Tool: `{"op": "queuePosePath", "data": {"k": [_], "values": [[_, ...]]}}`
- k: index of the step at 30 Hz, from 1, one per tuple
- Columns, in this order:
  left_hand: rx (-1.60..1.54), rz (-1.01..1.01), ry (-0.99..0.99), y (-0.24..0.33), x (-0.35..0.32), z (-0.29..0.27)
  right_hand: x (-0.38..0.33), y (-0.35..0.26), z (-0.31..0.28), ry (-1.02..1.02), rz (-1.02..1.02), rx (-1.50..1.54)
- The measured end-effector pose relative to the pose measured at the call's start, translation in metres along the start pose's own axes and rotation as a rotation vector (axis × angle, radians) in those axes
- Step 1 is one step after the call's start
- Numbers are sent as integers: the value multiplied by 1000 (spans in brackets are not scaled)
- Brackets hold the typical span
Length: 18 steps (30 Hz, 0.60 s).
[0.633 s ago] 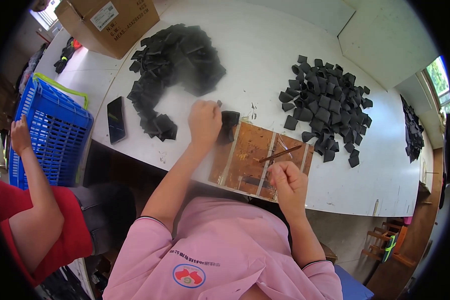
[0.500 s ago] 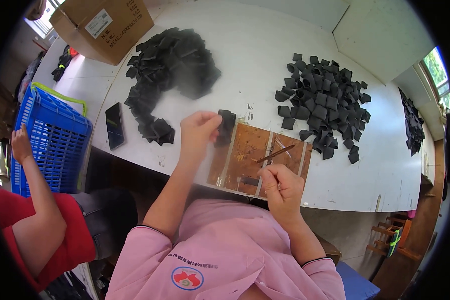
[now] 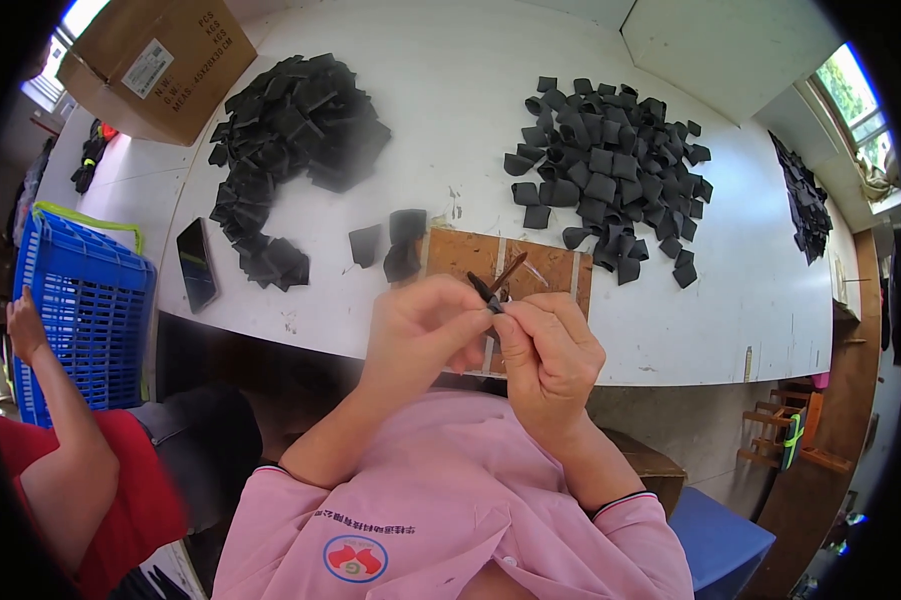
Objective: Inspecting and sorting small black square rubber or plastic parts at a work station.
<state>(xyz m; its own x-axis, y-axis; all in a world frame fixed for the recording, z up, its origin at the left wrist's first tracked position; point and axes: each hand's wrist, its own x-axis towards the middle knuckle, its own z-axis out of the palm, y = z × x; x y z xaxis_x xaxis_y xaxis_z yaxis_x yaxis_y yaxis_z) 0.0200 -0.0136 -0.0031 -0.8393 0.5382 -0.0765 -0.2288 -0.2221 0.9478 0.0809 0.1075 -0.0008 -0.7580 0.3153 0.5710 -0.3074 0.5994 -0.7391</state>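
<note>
Black piece (image 3: 483, 290), lower end pinched by left hand (image 3: 418, 325) and right hand (image 3: 552, 355), upper end protruding

White table (image 3: 720, 320) beneath black pile (image 3: 290, 115), looser black heap (image 3: 610, 160), brown board (image 3: 460, 250), phone (image 3: 196, 265).

Narrow black piece (image 3: 485, 292), slanted, between left grip (image 3: 420, 328) and right grip (image 3: 552, 345)

We see a white desk (image 3: 450, 130), a pale upright panel (image 3: 730, 55) behind its right side, daylit left window (image 3: 82, 14) and right window (image 3: 852, 95), grey floor (image 3: 705, 435) and blue seat (image 3: 715, 535).
</note>
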Motion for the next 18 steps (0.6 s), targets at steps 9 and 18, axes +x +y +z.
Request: {"op": "queuePosePath", "data": {"k": [9, 18], "values": [[-472, -172, 192, -3, 7, 9, -1, 20, 11, 80, -26, -278], [155, 352, 277, -22, 11, 24, 0, 27, -3, -142, 1074, 1639]]}}
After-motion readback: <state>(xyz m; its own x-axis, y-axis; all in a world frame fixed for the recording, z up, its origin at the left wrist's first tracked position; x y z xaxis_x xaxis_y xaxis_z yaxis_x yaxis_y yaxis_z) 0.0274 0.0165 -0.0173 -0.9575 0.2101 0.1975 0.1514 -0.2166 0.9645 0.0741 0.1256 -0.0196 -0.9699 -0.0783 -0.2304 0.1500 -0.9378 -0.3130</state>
